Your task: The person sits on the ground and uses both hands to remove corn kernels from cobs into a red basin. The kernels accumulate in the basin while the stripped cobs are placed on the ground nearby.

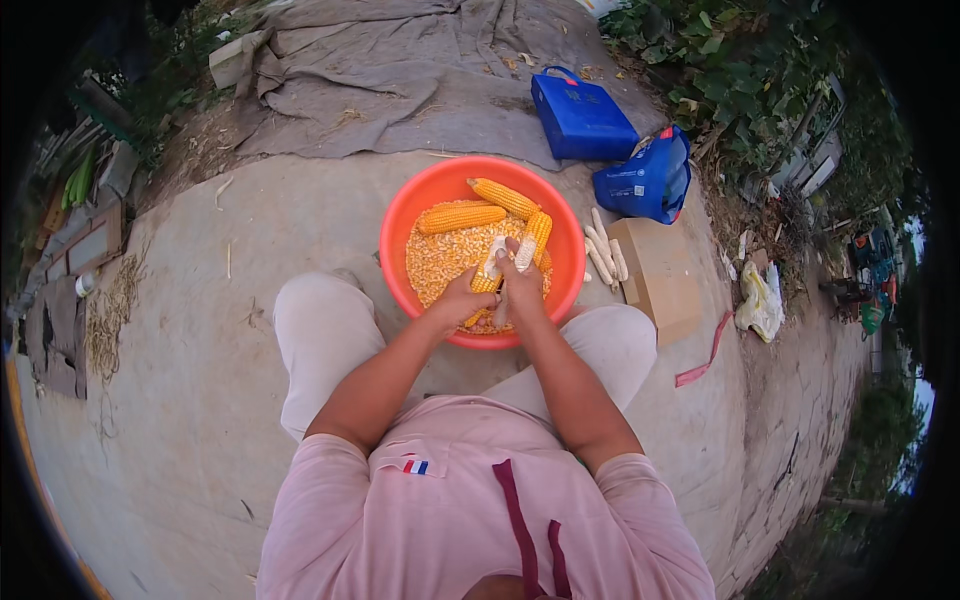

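An orange-red plastic basin (395,270) stands on the ground between my knees, with loose yellow corn kernels (442,255) inside. My left hand (459,301) is closed around a partly shelled ear of corn (486,281) low in the basin. My right hand (520,285) grips a pale, bare corncob (526,253) against that ear; its fingers hide part of both. Whole ears of corn lie on the kernels: one on the left (461,218), one along the back (506,196) and another at the right (539,231).
Several bare cobs (598,251) lie right of the basin, beside a cardboard piece (660,277). Two blue bags (581,116) (643,180) stand at the back right. Behind the basin spreads a grey cloth (360,105). A red strap (705,356) lies farther right, near a crumpled plastic bag (760,300).
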Available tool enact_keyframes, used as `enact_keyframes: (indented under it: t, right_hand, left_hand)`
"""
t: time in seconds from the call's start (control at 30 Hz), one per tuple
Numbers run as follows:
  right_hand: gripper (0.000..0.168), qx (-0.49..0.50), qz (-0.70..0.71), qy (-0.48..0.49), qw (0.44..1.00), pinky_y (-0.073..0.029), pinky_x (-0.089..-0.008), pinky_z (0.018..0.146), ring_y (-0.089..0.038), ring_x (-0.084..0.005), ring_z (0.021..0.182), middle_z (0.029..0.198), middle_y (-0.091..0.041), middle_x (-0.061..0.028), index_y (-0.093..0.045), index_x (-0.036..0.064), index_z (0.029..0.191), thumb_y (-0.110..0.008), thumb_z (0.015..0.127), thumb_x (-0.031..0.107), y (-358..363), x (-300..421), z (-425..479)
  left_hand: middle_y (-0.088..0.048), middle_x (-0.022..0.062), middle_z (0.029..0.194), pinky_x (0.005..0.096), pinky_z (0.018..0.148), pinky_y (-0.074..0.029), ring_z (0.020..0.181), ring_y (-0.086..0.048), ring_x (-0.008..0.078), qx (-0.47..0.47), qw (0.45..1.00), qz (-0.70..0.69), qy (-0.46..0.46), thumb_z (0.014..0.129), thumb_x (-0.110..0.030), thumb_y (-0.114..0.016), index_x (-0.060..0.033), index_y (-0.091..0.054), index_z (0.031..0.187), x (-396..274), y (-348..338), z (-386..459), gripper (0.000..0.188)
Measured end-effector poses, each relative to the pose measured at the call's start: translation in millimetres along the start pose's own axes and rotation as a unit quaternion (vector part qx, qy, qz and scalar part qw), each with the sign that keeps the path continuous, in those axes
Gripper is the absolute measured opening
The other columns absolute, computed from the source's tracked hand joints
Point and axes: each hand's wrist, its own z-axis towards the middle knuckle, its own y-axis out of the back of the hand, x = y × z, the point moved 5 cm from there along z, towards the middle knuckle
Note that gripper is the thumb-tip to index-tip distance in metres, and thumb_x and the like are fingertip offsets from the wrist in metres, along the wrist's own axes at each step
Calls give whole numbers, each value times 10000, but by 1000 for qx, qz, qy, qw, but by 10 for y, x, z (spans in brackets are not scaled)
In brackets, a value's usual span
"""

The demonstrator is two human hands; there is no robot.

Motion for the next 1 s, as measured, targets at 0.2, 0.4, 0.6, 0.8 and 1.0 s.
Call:
enact_keyframes:
  t: [0.2, 0.4, 0.6, 0.8, 1.0]
  right_hand:
    - [335, -15, -19, -91, 996, -501, -327, 640, -594, -173, 801, 960, -618, -70, -552, -4, 1194, -622, 886, 109, 37, 128, -57]
    - [274, 3, -60, -9, 998, -489, -308, 718, -592, -159, 831, 960, -625, -68, -571, -18, 1129, -616, 875, 71, 65, 78, 8]
    - [259, -16, -42, -29, 999, -478, -302, 738, -587, -155, 841, 951, -626, -72, -581, -22, 1106, -624, 862, 57, 28, 130, -51]
    - [252, -59, -59, 12, 996, -479, -293, 703, -590, -152, 811, 945, -629, -77, -589, -23, 1090, -631, 863, 78, 156, 169, 1]
    - [265, -44, 11, -67, 997, -486, -299, 657, -603, -155, 795, 943, -635, -68, -603, 7, 1083, -631, 879, 173, 142, 107, 37]
  left_hand:
    - [-618, 70, 928, 269, 514, -507, 764, -609, 146, 77, 988, -128, 38, 929, -209, -564, -91, -472, 1296, 128, -26, 80, 396]
    - [-616, 65, 944, 282, 555, -530, 772, -618, 135, 49, 992, -98, -60, 960, -253, -525, -95, -534, 1206, 98, -93, 73, 292]
    - [-628, 56, 994, 250, 489, -510, 707, -623, 121, 63, 994, -72, 46, 952, -289, -546, -73, -555, 1159, 170, 40, 119, 300]
    - [-647, 58, 957, 236, 497, -524, 716, -640, 131, -36, 993, 84, -76, 951, -351, -523, -42, -550, 1188, 89, -32, 89, 391]
    - [-641, 52, 888, 234, 479, -499, 632, -585, 121, -50, 996, 7, -79, 950, -363, -514, -21, -609, 1104, 105, 45, 135, 387]
